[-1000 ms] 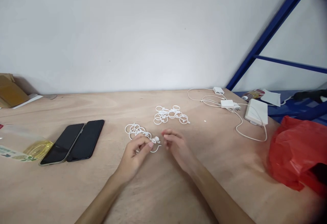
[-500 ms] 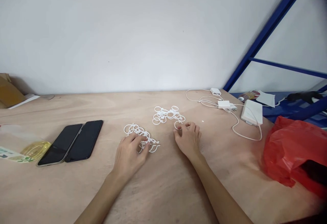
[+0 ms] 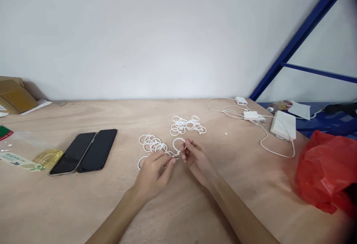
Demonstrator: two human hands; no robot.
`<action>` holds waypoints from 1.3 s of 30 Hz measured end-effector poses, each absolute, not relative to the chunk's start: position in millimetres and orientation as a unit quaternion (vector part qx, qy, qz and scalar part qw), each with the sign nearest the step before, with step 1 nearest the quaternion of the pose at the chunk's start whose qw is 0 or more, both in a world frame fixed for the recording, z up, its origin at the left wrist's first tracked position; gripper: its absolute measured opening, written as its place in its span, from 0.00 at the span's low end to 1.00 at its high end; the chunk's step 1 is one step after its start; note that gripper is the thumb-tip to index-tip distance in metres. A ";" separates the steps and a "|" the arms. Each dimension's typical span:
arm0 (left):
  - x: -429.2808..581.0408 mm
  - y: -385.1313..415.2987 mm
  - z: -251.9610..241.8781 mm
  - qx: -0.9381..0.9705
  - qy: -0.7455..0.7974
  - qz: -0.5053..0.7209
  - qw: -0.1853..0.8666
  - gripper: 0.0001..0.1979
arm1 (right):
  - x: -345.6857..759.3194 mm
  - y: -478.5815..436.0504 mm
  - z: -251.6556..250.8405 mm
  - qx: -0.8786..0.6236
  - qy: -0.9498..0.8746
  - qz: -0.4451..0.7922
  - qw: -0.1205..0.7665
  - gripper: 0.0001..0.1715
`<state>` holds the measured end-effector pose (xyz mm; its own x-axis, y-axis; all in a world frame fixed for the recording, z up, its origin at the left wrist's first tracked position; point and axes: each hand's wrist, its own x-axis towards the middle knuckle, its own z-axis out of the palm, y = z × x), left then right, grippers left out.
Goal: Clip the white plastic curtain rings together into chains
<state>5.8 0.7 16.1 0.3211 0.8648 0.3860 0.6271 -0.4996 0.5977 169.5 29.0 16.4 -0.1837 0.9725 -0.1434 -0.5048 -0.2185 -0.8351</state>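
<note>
The right hand (image 3: 196,160) is pinching a single white ring (image 3: 179,144) between fingertips, holding it just above the counter (image 3: 178,214), while the left hand (image 3: 154,172) is closing its fingers on the near end of a chain of white rings (image 3: 153,145) lying just left of it. A loose pile of rings (image 3: 187,124) is sitting farther back, and two black phones (image 3: 85,151) are lying side by side to the left
</note>
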 end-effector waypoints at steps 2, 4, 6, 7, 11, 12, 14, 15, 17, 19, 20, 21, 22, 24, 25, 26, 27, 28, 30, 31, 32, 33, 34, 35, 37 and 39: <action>8.7 -2.1 17.9 0.802 0.445 0.354 0.183 0.12 | 162.5 22.5 19.8 -0.304 -0.306 0.746 0.508 0.17; 10.1 -3.8 19.7 0.801 0.434 0.365 0.192 0.11 | 159.3 19.1 21.3 -0.284 -0.312 0.754 0.504 0.16; 10.4 -4.6 20.5 0.796 0.433 0.371 0.203 0.10 | 159.5 18.5 22.0 -0.283 -0.322 0.747 0.508 0.16; 10.4 -4.8 20.3 0.794 0.433 0.372 0.210 0.10 | 160.4 18.8 22.4 -0.285 -0.322 0.747 0.507 0.16; 10.1 -4.5 15.8 0.776 0.447 0.380 0.231 0.10 | 166.1 20.0 25.2 -0.287 -0.286 0.779 0.479 0.13; 9.8 -4.0 14.3 0.770 0.453 0.386 0.232 0.10 | 167.2 19.9 25.9 -0.284 -0.277 0.788 0.471 0.12; 9.0 -2.5 11.8 0.754 0.468 0.401 0.226 0.10 | 168.3 19.3 26.5 -0.274 -0.267 0.804 0.455 0.10; 8.5 -1.6 10.9 0.746 0.477 0.408 0.223 0.10 | 168.4 18.9 26.6 -0.266 -0.265 0.813 0.446 0.09; 7.6 0.5 10.1 0.729 0.498 0.415 0.220 0.10 | 167.9 18.1 26.1 -0.243 -0.258 0.830 0.430 0.06; 7.2 2.1 10.5 0.711 0.520 0.416 0.226 0.10 | 167.0 17.6 25.1 -0.216 -0.247 0.847 0.418 0.05; 7.4 2.6 11.1 0.703 0.527 0.416 0.235 0.10 | 166.4 17.4 24.5 -0.204 -0.243 0.854 0.412 0.04; 7.8 3.0 12.1 0.696 0.530 0.416 0.249 0.10 | 165.7 17.2 23.8 -0.195 -0.239 0.860 0.406 0.05; 8.4 3.1 13.5 0.688 0.528 0.418 0.270 0.11 | 164.9 16.9 23.1 -0.189 -0.238 0.866 0.398 0.06; 9.7 3.1 17.4 0.671 0.509 0.427 0.331 0.12 | 163.2 16.1 21.8 -0.196 -0.245 0.870 0.381 0.11; 10.1 3.1 19.6 0.657 0.490 0.432 0.376 0.13 | 162.2 15.7 21.2 -0.209 -0.254 0.866 0.376 0.14; 10.2 3.3 21.7 0.639 0.467 0.435 0.429 0.13 | 161.3 15.3 20.8 -0.227 -0.268 0.859 0.373 0.18; 9.9 3.7 23.5 0.617 0.442 0.436 0.485 0.13 | 160.6 15.0 20.5 -0.248 -0.284 0.848 0.374 0.21; 9.2 4.3 24.9 0.593 0.418 0.435 0.534 0.13 | 160.2 14.7 20.6 -0.269 -0.301 0.834 0.377 0.22; 7.0 5.9 26.3 0.555 0.388 0.429 0.597 0.13 | 160.4 14.6 21.6 -0.302 -0.329 0.808 0.384 0.20; 5.8 6.6 26.6 0.544 0.384 0.426 0.612 0.13 | 161.0 14.6 22.5 -0.313 -0.338 0.800 0.384 0.18; 4.9 7.0 26.9 0.537 0.384 0.421 0.622 0.13 | 161.9 14.6 23.6 -0.321 -0.344 0.796 0.381 0.16; 4.2 7.0 27.2 0.529 0.381 0.415 0.635 0.13 | 162.9 14.5 24.7 -0.325 -0.347 0.795 0.377 0.14; 4.0 6.6 27.9 0.520 0.373 0.406 0.652 0.13 | 163.9 14.3 25.7 -0.327 -0.350 0.796 0.371 0.13; 4.3 5.8 28.9 0.508 0.359 0.399 0.674 0.13 | 164.6 14.0 26.4 -0.327 -0.351 0.798 0.366 0.13; 5.6 3.5 31.6 0.477 0.323 0.392 0.717 0.13 | 164.8 13.0 26.5 -0.317 -0.349 0.805 0.360 0.15; 7.5 1.3 34.5 0.444 0.296 0.394 0.749 0.13 | 163.2 11.9 24.8 -0.289 -0.334 0.818 0.368 0.16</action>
<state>7.5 1.3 34.5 0.5143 0.8526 -0.0927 -0.3282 0.2955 0.8972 163.2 11.9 24.8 -0.5626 0.7950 -0.2267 -0.4086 -0.5058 -0.7598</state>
